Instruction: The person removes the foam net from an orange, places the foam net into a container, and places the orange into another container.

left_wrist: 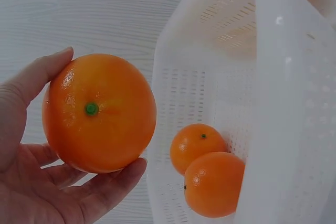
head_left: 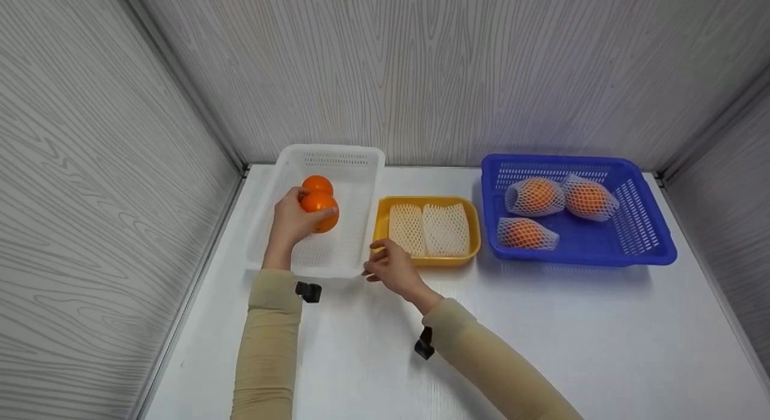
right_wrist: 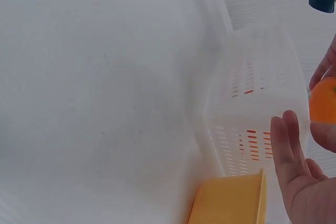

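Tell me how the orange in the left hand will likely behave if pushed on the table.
The orange would probably roll, being nearly round. Its glossy surface may feel somewhat slippery. It seems firm rather than soft, as no dent shows where the left hand grips it.

At the white perforated plastic basket (head_left: pixel 349 233), the round orange fruit (head_left: pixel 322 218) in your bare left hand (head_left: pixel 295 216) partly hides another fruit (head_left: pixel 317 183) from your head view. Beside the basket, your right wrist view crops the yellow plastic tray (right_wrist: pixel 226 200).
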A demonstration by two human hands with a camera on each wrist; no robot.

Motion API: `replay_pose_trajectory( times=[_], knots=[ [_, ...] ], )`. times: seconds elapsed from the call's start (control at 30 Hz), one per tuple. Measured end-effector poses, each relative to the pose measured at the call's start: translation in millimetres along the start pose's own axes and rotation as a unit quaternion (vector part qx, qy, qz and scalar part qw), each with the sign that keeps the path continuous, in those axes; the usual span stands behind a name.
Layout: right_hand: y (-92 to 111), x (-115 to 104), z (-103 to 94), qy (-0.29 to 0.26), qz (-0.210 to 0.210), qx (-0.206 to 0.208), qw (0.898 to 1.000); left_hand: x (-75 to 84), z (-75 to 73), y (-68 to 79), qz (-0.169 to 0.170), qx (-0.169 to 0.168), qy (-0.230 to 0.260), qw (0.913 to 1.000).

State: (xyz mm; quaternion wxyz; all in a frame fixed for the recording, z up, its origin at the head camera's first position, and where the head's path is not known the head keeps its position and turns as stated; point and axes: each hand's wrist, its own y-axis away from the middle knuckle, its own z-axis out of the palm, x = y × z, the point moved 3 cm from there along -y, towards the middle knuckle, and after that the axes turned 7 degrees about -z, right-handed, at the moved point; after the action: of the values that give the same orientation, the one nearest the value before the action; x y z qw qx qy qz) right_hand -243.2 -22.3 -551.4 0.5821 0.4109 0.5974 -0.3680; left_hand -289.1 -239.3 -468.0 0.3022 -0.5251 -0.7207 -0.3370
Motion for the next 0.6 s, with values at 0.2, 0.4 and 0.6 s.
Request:
replay_pose_trajectory(
  times=[0.2,0.4,0.6],
  knots=[
    [-2,0,1.7,-0.018,0.011,0.008,1.000,-3.5,4.8,-15.0,-0.010,0.005,-0.018,0.9998],
    [-3,0,1.6,-0.014,0.008,0.004,1.000,-8.7,12.4,-26.7,-0.015,0.017,-0.049,0.9986],
    [-4,1,2.1,-0.008,0.015,0.010,1.000,-8.3,24.5,-32.9,-0.063,0.012,-0.056,0.9964]
  ],
)
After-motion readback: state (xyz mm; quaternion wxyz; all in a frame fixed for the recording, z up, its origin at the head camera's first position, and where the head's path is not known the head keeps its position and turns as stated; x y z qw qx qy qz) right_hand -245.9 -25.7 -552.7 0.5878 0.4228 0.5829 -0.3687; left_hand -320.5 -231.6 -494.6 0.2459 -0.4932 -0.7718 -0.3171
